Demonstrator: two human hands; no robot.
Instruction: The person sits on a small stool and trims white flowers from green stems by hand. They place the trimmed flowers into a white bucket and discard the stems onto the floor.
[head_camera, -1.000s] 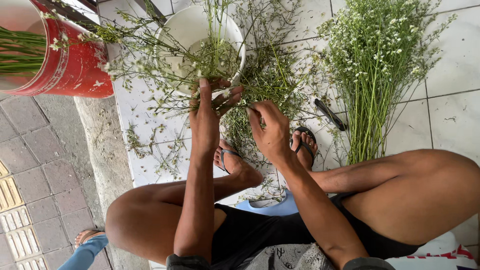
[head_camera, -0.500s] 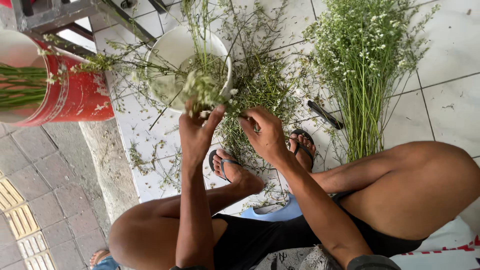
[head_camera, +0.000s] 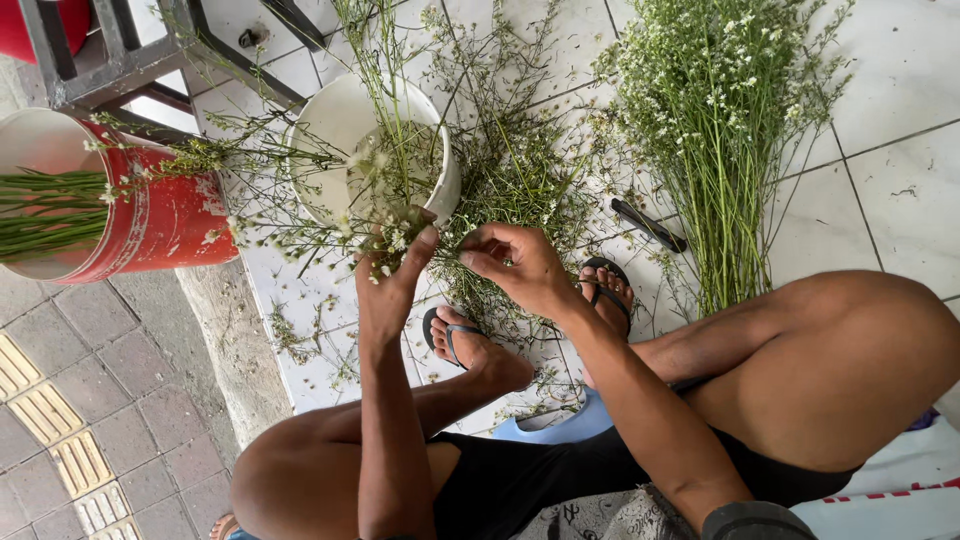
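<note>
Left hand (head_camera: 392, 268) is closed around a thin sprig of small white flowers (head_camera: 300, 235), thumb pressed against the fingers at its lower stem. The flowering branches fan out to the left of the grip, toward the red bucket (head_camera: 165, 222), which lies tipped on its side with green stems (head_camera: 45, 215) inside. Just above the left grip stands the white bucket (head_camera: 330, 115), with more stems rising from it.

Right hand (head_camera: 520, 265) sits just right of the left hand, fingertips pinched together on a fine stem or leaf; exactly what lies between them is too small to tell. The two grips are close but not touching.

Judgement on technique: the stripping goes best if the left hand holds the sprig firmly low on the stem while the right pinches close to the stem and pulls side growth away, so the thin stalk does not snap. The flower heads should stay clear of the fingers to avoid crushing.

Directly beyond the right grip lies a loose heap of green trimmings (head_camera: 520, 170) on the white tiled floor (head_camera: 890, 95). Further right lie a dark-handled cutter (head_camera: 648, 224) and a large bundle of white-flowered stems (head_camera: 725, 130), well apart from both hands.
</note>
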